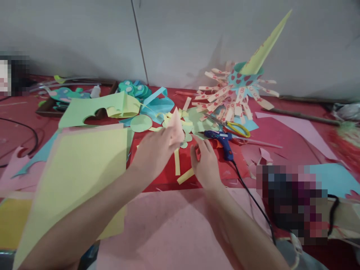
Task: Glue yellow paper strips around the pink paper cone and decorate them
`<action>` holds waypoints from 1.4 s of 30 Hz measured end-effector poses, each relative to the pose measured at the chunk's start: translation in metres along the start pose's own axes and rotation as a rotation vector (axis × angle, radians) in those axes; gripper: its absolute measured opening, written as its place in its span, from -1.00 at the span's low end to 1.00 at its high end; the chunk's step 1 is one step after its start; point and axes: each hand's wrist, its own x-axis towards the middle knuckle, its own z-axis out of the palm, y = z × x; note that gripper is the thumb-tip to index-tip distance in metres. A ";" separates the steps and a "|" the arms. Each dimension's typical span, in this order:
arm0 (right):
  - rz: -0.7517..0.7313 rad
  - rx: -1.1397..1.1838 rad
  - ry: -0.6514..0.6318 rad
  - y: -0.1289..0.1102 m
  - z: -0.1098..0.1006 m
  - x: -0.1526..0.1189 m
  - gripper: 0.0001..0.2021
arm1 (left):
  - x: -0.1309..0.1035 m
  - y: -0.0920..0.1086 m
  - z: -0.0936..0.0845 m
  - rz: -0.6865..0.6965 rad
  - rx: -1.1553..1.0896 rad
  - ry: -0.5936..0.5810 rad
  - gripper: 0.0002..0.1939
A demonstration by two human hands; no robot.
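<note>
A pale pink paper cone (pixel 176 125) stands point-up in the grip of my left hand (pixel 156 152), above yellow paper strips and small green paper cutouts (pixel 186 139). My right hand (pixel 206 161) is just right of those cutouts, fingers bent and apart, with nothing visible in it. Close to its fingertips lies a blue hot glue gun (pixel 221 140), its cord running toward the lower right. Loose yellow strips (pixel 185 175) lie on red paper between my hands. Whether the cone touches the pieces beneath it is hidden by my left hand.
Yellow sheets (pixel 84 168) lie at left, a pink sheet (pixel 168 228) in front. Yellow-handled scissors (pixel 237 128) rest behind the glue gun. A finished paper hat with a tall cone (pixel 244 80) stands at back right by the wall. Blurred-out people are at both sides.
</note>
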 end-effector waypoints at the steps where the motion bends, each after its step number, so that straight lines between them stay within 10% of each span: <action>1: 0.022 0.025 0.014 0.003 -0.001 0.002 -0.65 | 0.008 0.001 -0.012 -0.018 -0.030 0.067 -0.76; 7: 0.048 0.071 0.100 0.017 0.001 0.011 -0.70 | 0.042 -0.002 -0.024 0.002 -0.125 0.352 -0.84; 15: 0.071 0.046 0.154 0.018 0.003 0.013 -0.73 | 0.057 -0.014 0.001 0.020 -0.148 0.349 -0.89; 42: 0.059 0.136 0.246 0.015 -0.005 0.011 -0.71 | 0.025 -0.008 -0.058 0.120 -0.163 0.648 -0.88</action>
